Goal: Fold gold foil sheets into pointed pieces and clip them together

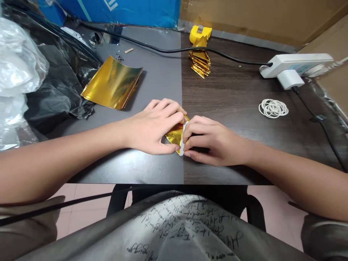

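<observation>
A small piece of gold foil paper [174,135] lies on the table near its front edge, with a white strip [182,139] showing along its right side. My left hand [160,125] holds the gold paper down, thumb at the near end and curled fingers at the far end. My right hand [214,140] has its fingers and thumb bent against the white strip; the fingertips are partly hidden. Back left, a stack of gold foil sheets [112,83] lies slightly curled. Folded gold pieces [200,62] are piled near the back, beside a yellow tape measure [199,34].
White rubber bands [273,108] lie to the right. A white power strip [299,63] with a plug sits back right, and its black cable [163,49] crosses the table. Black plastic [59,83] and clear wrap [19,58] crowd the left. Cardboard boxes [244,21] line the back.
</observation>
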Demonstrator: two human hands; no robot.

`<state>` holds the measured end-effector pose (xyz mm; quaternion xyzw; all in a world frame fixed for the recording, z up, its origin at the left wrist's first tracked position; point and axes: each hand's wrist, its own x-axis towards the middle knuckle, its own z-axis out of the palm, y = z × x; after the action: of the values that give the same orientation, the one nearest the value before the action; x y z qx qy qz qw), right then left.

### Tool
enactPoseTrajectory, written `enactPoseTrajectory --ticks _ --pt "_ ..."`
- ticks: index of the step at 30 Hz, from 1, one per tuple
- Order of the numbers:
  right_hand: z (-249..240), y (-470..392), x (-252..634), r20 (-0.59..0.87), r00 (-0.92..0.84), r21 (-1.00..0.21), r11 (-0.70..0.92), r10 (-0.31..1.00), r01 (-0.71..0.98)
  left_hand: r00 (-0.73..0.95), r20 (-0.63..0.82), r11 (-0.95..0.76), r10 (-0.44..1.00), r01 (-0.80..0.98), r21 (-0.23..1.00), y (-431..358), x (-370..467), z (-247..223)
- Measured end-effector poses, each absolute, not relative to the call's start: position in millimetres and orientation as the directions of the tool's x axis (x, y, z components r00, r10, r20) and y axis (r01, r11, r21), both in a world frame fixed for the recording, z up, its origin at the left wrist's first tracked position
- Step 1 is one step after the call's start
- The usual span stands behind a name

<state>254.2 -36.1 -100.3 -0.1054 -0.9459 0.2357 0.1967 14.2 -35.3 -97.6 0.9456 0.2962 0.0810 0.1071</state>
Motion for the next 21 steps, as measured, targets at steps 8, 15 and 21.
enactPoseTrajectory --ticks 8,15,21 --pt "-104 -39 251 0.366 -0.880 -0.412 0.901 0.302 0.138 0.797 0.098 -0.787 0.595 0.555 0.270 -36 16 -100" --pt "-109 -41 248 0.392 -0.855 -0.389 0.903 0.340 0.180 0.796 0.103 -0.785 0.597 0.552 0.281 -36 15 -100" --pt "-111 -45 247 0.398 -0.849 -0.345 0.914 0.347 0.212 0.794 0.105 -0.785 0.598 0.554 0.277 -36 16 -101"
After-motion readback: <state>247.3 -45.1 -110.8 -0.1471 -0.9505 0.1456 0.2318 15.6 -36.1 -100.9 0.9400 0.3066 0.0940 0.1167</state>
